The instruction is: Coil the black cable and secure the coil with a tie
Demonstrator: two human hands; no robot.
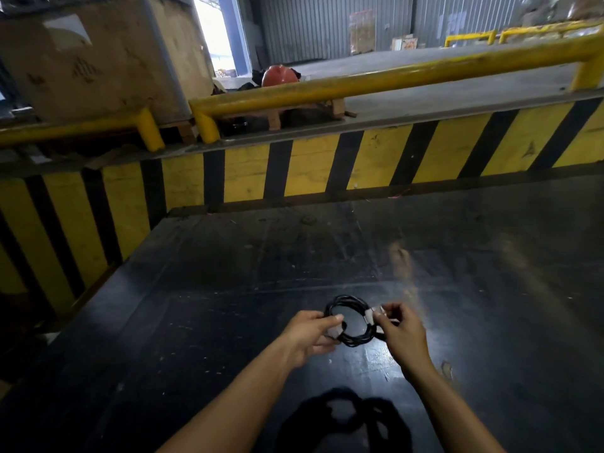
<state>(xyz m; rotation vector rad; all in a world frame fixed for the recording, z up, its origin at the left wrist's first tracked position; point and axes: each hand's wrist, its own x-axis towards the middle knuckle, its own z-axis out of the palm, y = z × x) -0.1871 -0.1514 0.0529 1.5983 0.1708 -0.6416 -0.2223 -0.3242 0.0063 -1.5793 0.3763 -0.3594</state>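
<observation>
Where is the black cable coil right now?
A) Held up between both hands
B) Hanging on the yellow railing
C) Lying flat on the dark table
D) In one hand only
A: the left hand and right hand each grip a side of the black cable coil, above the dark table.

Black cable [351,317]: coiled into a ring, held above the dark table [228,289].
Left hand [307,335]: grips the coil's left side.
Right hand [403,331]: pinches a pale tie [371,317] on the coil's right side.
Backdrop: yellow-black striped barrier [310,165].
</observation>
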